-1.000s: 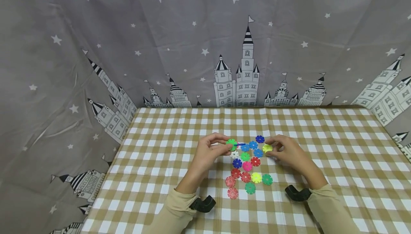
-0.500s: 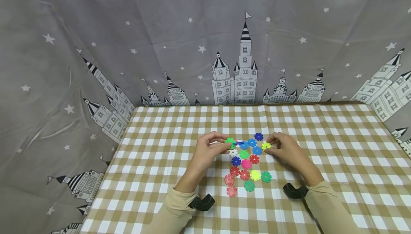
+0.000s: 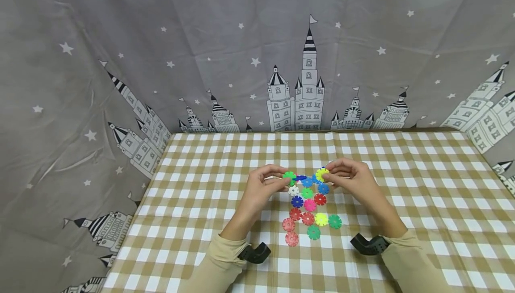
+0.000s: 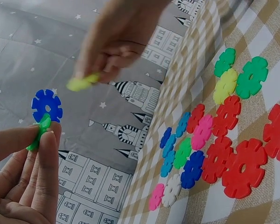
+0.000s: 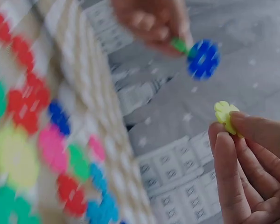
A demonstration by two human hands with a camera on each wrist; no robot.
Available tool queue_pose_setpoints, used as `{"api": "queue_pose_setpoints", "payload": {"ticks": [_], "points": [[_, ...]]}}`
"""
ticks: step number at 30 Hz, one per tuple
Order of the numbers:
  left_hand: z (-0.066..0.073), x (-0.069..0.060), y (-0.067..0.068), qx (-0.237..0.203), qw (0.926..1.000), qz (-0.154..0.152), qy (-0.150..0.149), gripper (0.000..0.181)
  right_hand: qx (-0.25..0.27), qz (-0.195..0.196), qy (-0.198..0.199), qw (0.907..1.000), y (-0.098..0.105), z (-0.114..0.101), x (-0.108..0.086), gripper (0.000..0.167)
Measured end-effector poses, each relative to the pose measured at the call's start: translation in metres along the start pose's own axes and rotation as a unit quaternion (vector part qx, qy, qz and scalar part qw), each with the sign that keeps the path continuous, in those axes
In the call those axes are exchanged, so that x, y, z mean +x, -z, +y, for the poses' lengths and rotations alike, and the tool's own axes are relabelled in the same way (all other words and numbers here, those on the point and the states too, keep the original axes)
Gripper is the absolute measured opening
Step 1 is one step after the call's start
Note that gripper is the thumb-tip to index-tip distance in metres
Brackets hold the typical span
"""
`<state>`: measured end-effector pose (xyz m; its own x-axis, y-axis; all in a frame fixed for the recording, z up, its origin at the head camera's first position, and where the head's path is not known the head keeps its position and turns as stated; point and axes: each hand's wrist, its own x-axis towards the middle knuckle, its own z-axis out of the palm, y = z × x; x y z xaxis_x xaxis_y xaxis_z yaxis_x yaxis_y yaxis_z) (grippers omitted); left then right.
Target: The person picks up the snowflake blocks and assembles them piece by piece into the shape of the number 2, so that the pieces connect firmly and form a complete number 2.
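Note:
My left hand (image 3: pixel 261 190) pinches a green notched plastic disc (image 4: pixel 39 134) between thumb and fingers. A dark blue notched disc (image 4: pixel 47 105) is joined to the green one, at an angle to it. Between the thumb and fingertips of my right hand (image 3: pixel 356 183) is a yellow notched disc (image 5: pixel 225 116). Both hands are raised above the loose discs, with a short gap between the yellow disc and the blue one. In the left wrist view the right hand and its disc look blurred.
Several loose notched discs lie flat below the hands, among them a pink disc (image 3: pixel 310 204), a white disc (image 3: pixel 293 190) and a teal disc (image 3: pixel 335 221). They rest on a checked tablecloth (image 3: pixel 193 221). A grey curtain (image 3: pixel 225 38) with printed castles hangs behind the table.
My right hand has moved left with the yellow disc, closer to the joined green and blue discs. The left hand stays almost in place, and the blue disc shows slightly more of its face.

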<state>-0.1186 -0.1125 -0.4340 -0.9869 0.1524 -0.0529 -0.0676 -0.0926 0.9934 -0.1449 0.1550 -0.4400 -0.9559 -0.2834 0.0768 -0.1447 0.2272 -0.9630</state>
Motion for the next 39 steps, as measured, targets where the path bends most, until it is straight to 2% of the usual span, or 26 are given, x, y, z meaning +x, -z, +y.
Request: {"api": "queue_pose_setpoints", "payload": {"ticks": [2, 7, 10, 24, 33, 39], "points": [[0.000, 0.000, 0.000, -0.001, 1.0000, 0.002, -0.005, 0.025, 0.026, -0.004, 0.006, 0.9996, -0.005, -0.009, 0.001, 0.023], [0.002, 0.000, 0.000, 0.000, 0.9999, 0.006, -0.010, 0.025, 0.005, -0.007, -0.001, 1.0000, -0.015, -0.020, 0.002, 0.024], [0.002, -0.001, -0.001, 0.004, 0.9999, 0.006, -0.011, 0.025, -0.007, -0.002, -0.010, 0.9999, -0.018, -0.021, 0.001, 0.024], [0.002, -0.003, -0.002, 0.011, 0.9998, 0.000, -0.014, 0.025, -0.029, 0.003, 0.012, 0.9995, -0.023, -0.019, -0.002, 0.022], [0.003, -0.003, -0.002, 0.014, 0.9998, -0.001, -0.012, 0.025, -0.005, -0.007, 0.012, 0.9999, -0.023, -0.019, -0.003, 0.021], [0.005, -0.003, 0.000, 0.014, 0.9997, 0.004, -0.018, 0.024, 0.033, 0.013, 0.004, 0.9993, -0.021, -0.021, -0.003, 0.020]]}}
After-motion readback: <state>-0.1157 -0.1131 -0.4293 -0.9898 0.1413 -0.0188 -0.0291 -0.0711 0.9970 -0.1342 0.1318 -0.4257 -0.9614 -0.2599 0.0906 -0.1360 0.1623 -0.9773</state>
